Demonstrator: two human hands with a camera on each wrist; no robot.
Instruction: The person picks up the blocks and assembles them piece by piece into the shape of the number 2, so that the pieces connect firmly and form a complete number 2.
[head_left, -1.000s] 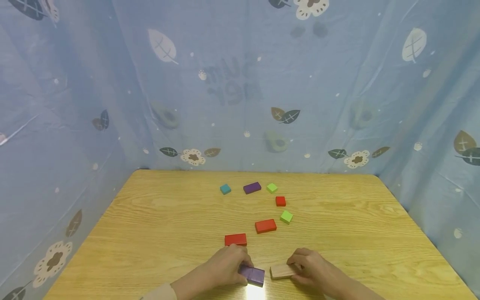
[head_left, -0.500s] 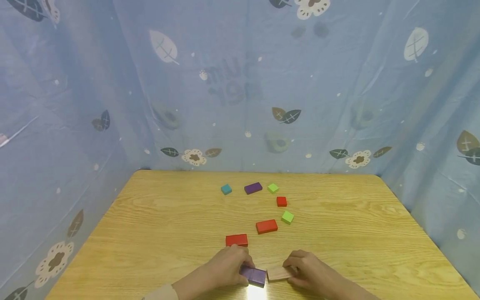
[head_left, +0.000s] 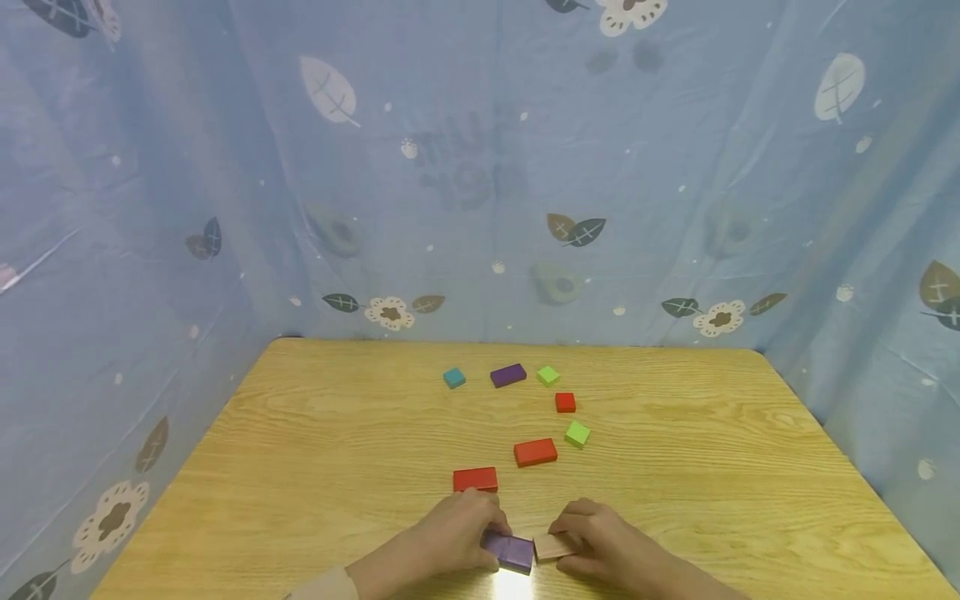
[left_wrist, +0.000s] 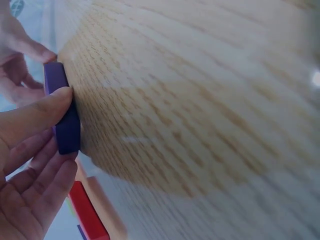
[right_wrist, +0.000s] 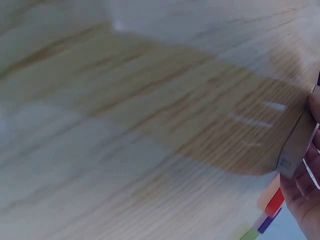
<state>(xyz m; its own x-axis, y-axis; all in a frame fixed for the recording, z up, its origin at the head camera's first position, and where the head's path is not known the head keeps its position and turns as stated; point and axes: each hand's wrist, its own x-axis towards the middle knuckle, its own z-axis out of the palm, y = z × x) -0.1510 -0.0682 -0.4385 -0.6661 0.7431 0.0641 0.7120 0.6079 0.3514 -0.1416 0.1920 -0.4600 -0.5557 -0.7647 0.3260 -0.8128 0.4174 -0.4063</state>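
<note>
Near the front edge of the table, my left hand (head_left: 461,533) pinches a purple block (head_left: 510,552) between thumb and fingers. A faint line crosses the top of this block. In the left wrist view the thumb lies on the side of the purple block (left_wrist: 65,120), and fingertips curl at its near end. To the right, my right hand (head_left: 603,546) grips a plain wooden block (head_left: 553,547), its far part hidden under the fingers. The two blocks stand end to end, the wooden one's left end right at the purple one's right end. In the right wrist view the wooden block (right_wrist: 297,142) lies along the table surface.
A red block (head_left: 476,479) lies just beyond my left hand, with another red block (head_left: 536,452) farther right. Behind them are green cubes (head_left: 577,434), a small red block (head_left: 566,402), a dark purple block (head_left: 508,375) and a teal block (head_left: 454,378). A blue curtain (head_left: 480,167) surrounds the table.
The wooden block has slid left up against the purple block's end. My right hand has moved left with it and farther along it, covering more of it. The left hand keeps its hold.
</note>
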